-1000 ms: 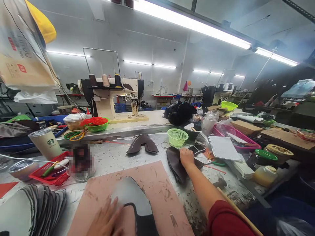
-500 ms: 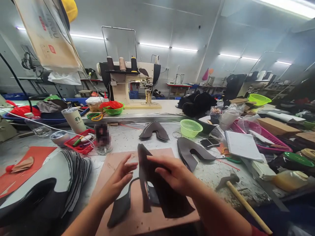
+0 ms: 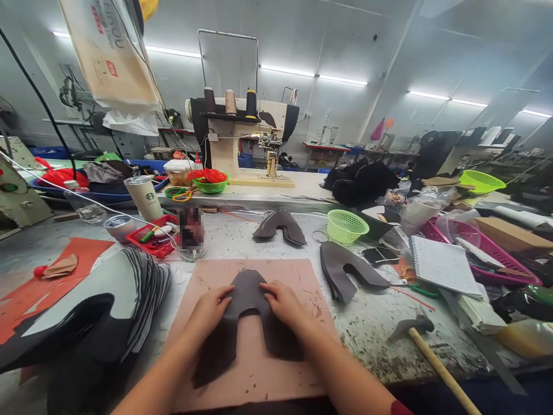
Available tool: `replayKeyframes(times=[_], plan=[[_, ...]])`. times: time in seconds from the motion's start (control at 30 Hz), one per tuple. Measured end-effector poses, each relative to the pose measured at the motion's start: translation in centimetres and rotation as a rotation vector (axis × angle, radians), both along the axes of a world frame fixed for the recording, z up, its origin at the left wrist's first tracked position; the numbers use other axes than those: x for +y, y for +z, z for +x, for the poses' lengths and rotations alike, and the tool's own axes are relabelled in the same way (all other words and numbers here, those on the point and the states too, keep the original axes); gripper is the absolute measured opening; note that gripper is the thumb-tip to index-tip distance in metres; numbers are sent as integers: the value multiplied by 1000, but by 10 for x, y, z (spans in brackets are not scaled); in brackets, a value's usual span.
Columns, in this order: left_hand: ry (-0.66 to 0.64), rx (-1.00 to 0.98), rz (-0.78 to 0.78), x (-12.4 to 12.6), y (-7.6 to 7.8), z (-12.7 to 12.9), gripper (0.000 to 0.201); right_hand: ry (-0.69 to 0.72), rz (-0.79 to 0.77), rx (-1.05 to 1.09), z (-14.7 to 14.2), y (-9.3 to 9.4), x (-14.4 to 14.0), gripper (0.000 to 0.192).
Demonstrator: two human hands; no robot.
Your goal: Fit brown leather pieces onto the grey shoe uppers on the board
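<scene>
Change: the dark leather upper piece [image 3: 246, 291], lifted in both hands a moment ago, now lies flat on the pink cutting mat [image 3: 298, 276]
Grip: left hand [image 3: 210, 308] and right hand [image 3: 283, 301] press open-palmed; nothing clasped; looks like smoothing

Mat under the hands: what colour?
Dusty pink, scuffed with darker marks. The mat shows best in the head view, under the dark leather piece.
</scene>
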State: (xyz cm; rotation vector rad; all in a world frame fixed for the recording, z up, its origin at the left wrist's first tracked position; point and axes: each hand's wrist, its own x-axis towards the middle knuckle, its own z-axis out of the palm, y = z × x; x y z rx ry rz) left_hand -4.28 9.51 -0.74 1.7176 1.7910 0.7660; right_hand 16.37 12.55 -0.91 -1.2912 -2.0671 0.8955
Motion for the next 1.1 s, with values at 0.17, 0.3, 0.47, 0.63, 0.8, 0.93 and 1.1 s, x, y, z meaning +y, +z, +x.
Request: replayKeyframes(times=[0.17, 0.3, 0.47, 0.63, 0.8, 0.93, 1.1], plan=[[-31, 141, -1, -3, -2, 1, 32, -21, 10, -57, 0, -3, 0, 35], [-48, 230, -26, -6, -1, 4, 32, -18, 7, -76, 0, -4, 0, 34], [-71, 325, -52, -6, 3, 6, 31, -15, -3, -73, 0, -5, 0, 34], [-88, 412, -63, -6, 3, 9, 31, -13, -3, -78, 1, -7, 0, 34], [-138, 517, -53, -3, 11, 10, 28, -20, -2, -102, 0, -5, 0, 35], [-242, 594, 25, 15, 18, 27, 20, -15, -7, -159, -5, -1, 3, 34], [-380, 619, 129, 36, 4, 55, 29, -71, -91, -88, 11, 2, -5, 32]])
